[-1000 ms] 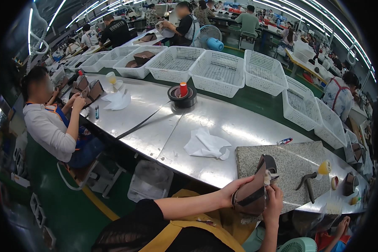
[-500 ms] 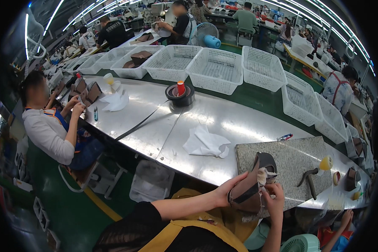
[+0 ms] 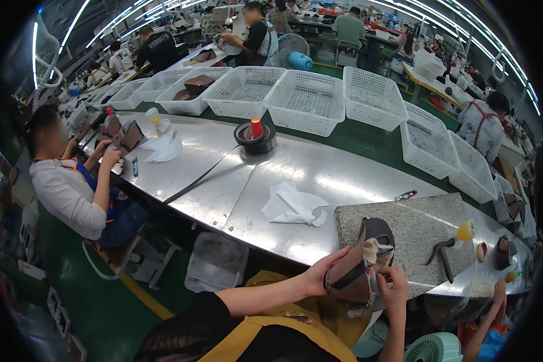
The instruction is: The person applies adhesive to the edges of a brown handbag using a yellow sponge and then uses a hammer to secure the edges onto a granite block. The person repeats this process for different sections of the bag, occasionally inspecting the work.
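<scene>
Closest to me, below the yellow apron strap (image 3: 247, 338), is black cloth. I have the left hand (image 3: 324, 273) gripping the near left side of a brown-and-black upper (image 3: 356, 286), while the right hand (image 3: 393, 291) pinches at its ragged right edge, fingers curled, beside the pale lining (image 3: 377, 251). The upper is held tilted over the near left part of a stone slab (image 3: 416, 226); I can't tell whether it touches it. On the slab's right side lies a hammer (image 3: 445, 263), with a yellow bottle (image 3: 466, 230) by its head and a round tin (image 3: 481, 252) beyond the slab's right edge. A pen-like tool (image 3: 406, 195) lies just past its far edge. Farther left on the metal worktop (image 3: 308, 246) I see a crumpled white sheet (image 3: 292, 204), then a black roll (image 3: 255, 146) with a red spool (image 3: 256, 128) in its middle. White baskets (image 3: 306, 125) line the far side, with a blue fan (image 3: 300, 60) behind.
</scene>
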